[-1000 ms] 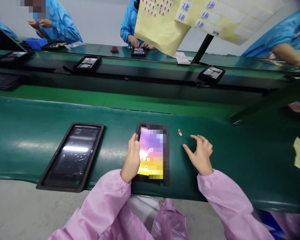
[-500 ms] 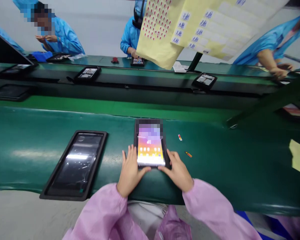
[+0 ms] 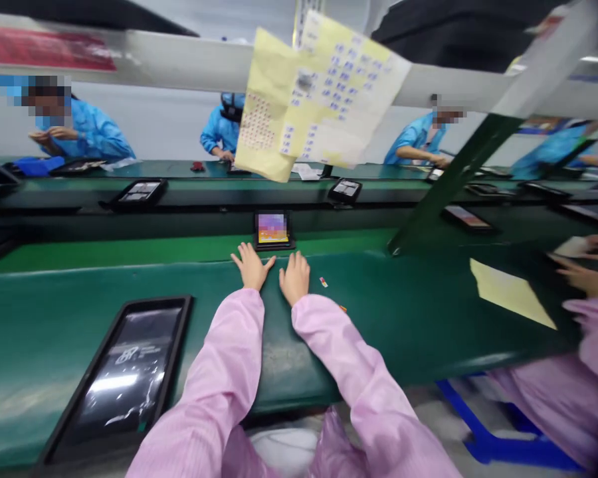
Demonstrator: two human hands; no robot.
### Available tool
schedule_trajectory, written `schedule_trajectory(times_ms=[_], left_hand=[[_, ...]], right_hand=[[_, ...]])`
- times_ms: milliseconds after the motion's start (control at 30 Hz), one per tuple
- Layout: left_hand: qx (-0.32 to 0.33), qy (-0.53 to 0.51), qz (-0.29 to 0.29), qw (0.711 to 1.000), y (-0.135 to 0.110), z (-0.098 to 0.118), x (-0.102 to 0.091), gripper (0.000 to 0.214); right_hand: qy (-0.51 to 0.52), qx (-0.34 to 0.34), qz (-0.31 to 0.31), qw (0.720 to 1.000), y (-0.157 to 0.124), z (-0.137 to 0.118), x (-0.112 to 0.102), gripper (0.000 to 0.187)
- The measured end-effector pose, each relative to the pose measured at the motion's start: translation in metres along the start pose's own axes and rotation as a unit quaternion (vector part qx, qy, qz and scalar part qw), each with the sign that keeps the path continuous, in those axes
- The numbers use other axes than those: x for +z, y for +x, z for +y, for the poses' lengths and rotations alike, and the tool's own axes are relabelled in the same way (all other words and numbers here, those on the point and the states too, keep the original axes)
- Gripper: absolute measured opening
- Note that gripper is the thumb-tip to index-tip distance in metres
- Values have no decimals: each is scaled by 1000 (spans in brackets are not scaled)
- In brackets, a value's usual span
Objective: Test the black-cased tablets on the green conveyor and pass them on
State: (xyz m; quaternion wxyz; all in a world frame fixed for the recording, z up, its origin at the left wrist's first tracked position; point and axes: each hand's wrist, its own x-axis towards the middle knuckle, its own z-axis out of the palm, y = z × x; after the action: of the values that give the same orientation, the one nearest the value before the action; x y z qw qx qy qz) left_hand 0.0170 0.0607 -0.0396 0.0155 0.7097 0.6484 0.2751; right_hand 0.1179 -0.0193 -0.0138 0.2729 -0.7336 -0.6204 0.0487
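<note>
A tablet (image 3: 273,229) with a lit purple and orange screen lies in a black tray on the green strip beyond the table's far edge. Just short of it, my left hand (image 3: 252,267) has its fingers spread, and a small gap shows between it and the tray. My right hand (image 3: 295,275) is beside it at the table's far edge, fingers stretched forward and holding nothing. To the left on the green table (image 3: 389,332) rests a second tablet (image 3: 129,365), its screen dark, in a black frame.
Two small coloured stickers, one a white-and-red sticker (image 3: 323,282), lie right of my hand. A yellow paper sheet (image 3: 513,292) is farther right, near a co-worker's hands (image 3: 588,265). A green post (image 3: 428,186) rises on the right. Trayed devices and people in blue line the far side.
The lit tablet has moved forward from the table onto the green strip. Both my hands have let go of it and reach farther out. The view has tilted up.
</note>
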Motion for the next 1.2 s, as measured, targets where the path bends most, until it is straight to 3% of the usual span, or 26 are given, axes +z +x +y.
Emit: schedule_trajectory(times_ms=[133,233,400,633,967,1200], left_hand=[[50,-67,52,995,-30,0,-4,70],[82,-133,57,986,-47,-1,-7,56],[133,-187,20,973,-53,-10,-11,40],[75,-195,-61,976,-50,-13,-7,32],[74,-211,-87,971,-48,-8,-13,38],[59,-236,-84,966,-45,-12,-6,42]], right_hand=[[31,-64,-11,997,-36,-1,17,44],[50,-82,-14,995,-35,3,20,29],[51,-93,5,994,-24,8,18,23],[23,-105,10,994,-20,7,27,20],[35,-85,10,996,-17,11,33,19],[39,-82,7,996,-18,14,35,21]])
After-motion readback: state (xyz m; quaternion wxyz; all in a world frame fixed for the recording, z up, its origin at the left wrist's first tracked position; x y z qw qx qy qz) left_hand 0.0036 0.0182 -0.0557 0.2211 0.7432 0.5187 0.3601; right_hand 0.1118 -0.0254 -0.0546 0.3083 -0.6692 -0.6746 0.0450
